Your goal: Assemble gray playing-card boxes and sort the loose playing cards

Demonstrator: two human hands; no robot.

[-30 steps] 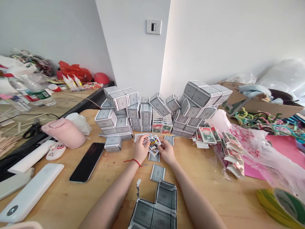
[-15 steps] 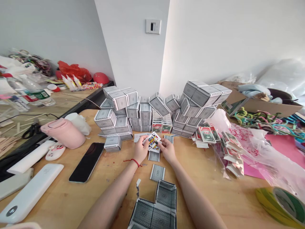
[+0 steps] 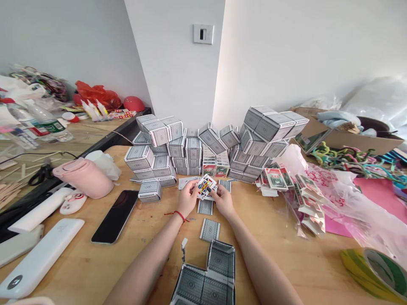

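Both my hands meet over the middle of the table, face cards between them. My left hand (image 3: pixel 188 198) is closed on the left edge of the playing cards (image 3: pixel 206 186), and a jack or similar picture of clubs faces me. From the other side, my right hand (image 3: pixel 224 199) pinches the cards' lower right edge. Below lie face-down cards (image 3: pixel 210 229) with grey patterned backs; others lie under and beside the hands. Nearest me stands a block of boxes made from joined cards (image 3: pixel 203 286). Beyond the hands, similar card boxes (image 3: pixel 193 148) are stacked up.
On the left are a black phone (image 3: pixel 115 217), a white power bank (image 3: pixel 43 258) and a pink tumbler (image 3: pixel 83 177). To the right lie card packs (image 3: pixel 276 179), opened cartons (image 3: pixel 310 203), a plastic bag (image 3: pixel 346 190) and a tape roll (image 3: pixel 373 273). A wall stands behind.
The cards in my hands have shifted slightly, and the front card now shows a different face. My hands stay in almost the same place; the view has moved a little.
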